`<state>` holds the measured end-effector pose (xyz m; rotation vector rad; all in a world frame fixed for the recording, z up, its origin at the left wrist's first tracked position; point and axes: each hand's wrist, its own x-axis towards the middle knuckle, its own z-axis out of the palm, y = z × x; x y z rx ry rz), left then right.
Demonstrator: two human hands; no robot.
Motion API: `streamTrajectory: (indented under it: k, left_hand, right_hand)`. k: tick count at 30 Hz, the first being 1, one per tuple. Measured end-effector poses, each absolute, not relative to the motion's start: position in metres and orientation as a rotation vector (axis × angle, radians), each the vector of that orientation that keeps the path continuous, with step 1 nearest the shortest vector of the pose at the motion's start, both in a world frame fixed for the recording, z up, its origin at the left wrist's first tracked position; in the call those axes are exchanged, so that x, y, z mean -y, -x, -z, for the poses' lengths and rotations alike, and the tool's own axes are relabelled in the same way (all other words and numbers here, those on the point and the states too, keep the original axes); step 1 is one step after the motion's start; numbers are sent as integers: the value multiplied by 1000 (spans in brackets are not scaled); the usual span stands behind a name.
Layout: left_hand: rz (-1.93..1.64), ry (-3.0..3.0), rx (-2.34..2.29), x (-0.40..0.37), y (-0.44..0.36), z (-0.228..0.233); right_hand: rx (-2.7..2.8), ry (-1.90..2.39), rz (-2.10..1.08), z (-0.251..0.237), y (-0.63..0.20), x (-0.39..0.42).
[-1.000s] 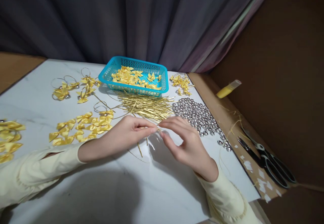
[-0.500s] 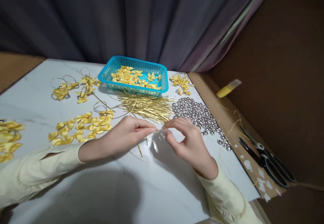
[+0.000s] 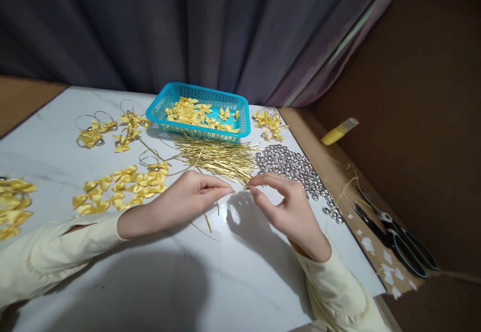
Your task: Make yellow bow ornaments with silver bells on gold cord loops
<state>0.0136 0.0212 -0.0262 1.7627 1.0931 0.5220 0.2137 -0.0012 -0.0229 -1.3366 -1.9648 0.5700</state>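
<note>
My left hand (image 3: 195, 194) is closed in a pinch over the white table, with a gold cord showing at its fingertips. Gold strands (image 3: 207, 222) hang or lie below it; whether they belong to the pinched cord I cannot tell. A short gap away, my right hand (image 3: 289, 207) pinches a small golden bit, seemingly a cord end, between thumb and index finger. Just beyond both hands lies a pile of loose gold cords (image 3: 216, 156). Many small silver beads (image 3: 289, 167) are heaped behind my right hand. Yellow ribbon bows (image 3: 120, 189) lie left of my left hand.
A blue plastic basket (image 3: 244, 121) with yellow bows stands at the back. Finished-looking looped bows (image 3: 130, 126) lie at the back left, more bows (image 3: 268, 121) at the back right. Scissors (image 3: 398, 242), paper scraps (image 3: 368, 244) and a yellow tube (image 3: 338, 132) are at the right edge.
My right hand has moved slightly to the right, widening the gap between the two pinches. My left hand has barely moved.
</note>
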Motion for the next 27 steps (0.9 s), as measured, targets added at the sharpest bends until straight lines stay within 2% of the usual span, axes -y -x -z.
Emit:
streamTrajectory:
  k: [15, 27]
  left_hand:
    - [-562, -1694, -1057, -20, -14, 24]
    - [-583, -1875, -1163, -23, -13, 19]
  right_hand:
    - [2143, 1289, -655, 25, -214, 0]
    - [2167, 1254, -665, 32, -219, -2]
